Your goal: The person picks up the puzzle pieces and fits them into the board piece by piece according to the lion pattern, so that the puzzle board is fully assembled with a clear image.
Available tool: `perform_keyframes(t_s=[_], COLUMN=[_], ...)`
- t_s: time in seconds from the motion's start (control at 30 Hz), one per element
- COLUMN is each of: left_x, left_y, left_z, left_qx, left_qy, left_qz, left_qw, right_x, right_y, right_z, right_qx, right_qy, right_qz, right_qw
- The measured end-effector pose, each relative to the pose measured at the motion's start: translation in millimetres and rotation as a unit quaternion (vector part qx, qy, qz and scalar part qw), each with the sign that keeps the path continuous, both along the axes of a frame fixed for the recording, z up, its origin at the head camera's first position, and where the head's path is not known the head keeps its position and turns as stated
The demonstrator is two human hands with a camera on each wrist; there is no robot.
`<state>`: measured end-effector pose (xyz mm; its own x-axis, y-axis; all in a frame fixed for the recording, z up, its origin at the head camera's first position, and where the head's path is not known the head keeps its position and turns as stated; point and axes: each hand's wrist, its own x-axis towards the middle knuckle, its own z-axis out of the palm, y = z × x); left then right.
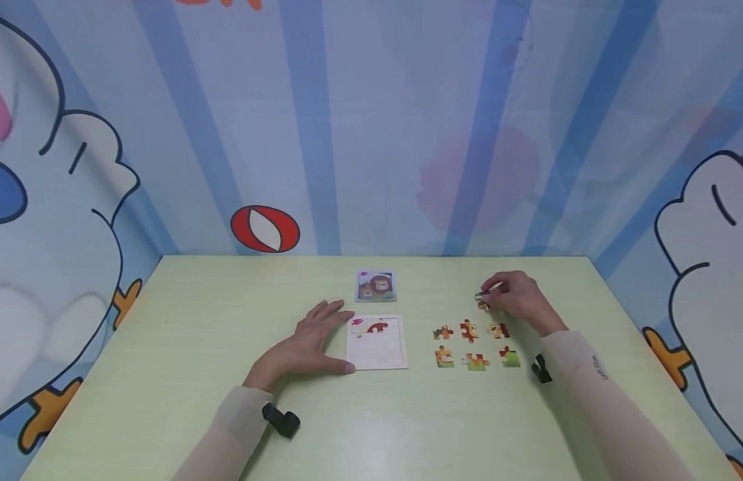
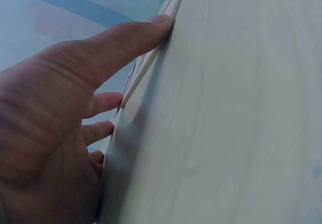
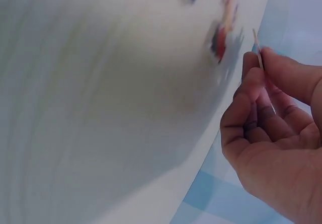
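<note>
A white square puzzle tray [image 1: 377, 354] lies on the table, with a few puzzle pieces [image 1: 378, 327] fitted along its top. My left hand [image 1: 308, 344] spans the tray's left side, thumb at the lower corner and a fingertip at the upper one. In the left wrist view the thumb [image 2: 136, 35] presses along the tray's thin edge, other fingertips beside it. Between thumb and fingers my right hand [image 1: 518, 300] pinches a small puzzle piece [image 3: 258, 50], seen edge-on in the right wrist view. It is held over the table's back right, beyond the loose pieces.
Several loose puzzle pieces [image 1: 476, 362] lie in two rows right of the tray. A picture card with lions [image 1: 376, 287] lies behind the tray. The pale table [image 1: 227, 287] ends at a blue cartoon backdrop [image 1: 371, 133].
</note>
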<state>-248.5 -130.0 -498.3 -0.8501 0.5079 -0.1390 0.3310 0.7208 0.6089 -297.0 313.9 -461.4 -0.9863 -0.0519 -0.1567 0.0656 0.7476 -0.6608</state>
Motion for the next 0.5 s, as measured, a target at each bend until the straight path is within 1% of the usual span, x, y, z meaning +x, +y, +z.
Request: perform_keyframes(t_s=[0.1, 0.23, 0.33, 0.5], left_x=[-0.1, -0.3, -0.3, -0.7], left_y=[-0.2, -0.3, -0.2, 0.6], left_z=[-0.1, 0.4, 0.7, 0.1], left_qx=[-0.003, -0.005, -0.002, 0.001], left_qy=[0.001, 0.001, 0.002, 0.001], left_qz=[-0.001, -0.001, -0.002, -0.002], left_qw=[1.0, 1.0, 1.0, 1.0], right_x=[-0.9, -1.2, -0.7, 0.9], right_y=[-5, -15, -25, -44], right_z=[-0.2, -0.2, 0.7, 2.1], right_qx=[-0.018, -0.064, -0.095, -0.129], right_qy=[0.007, 0.006, 0.0, -0.015], right_qz=[0.001, 0.01, 0.017, 0.029], right_qw=[0.9998, 0.9979, 0.9954, 0.9911])
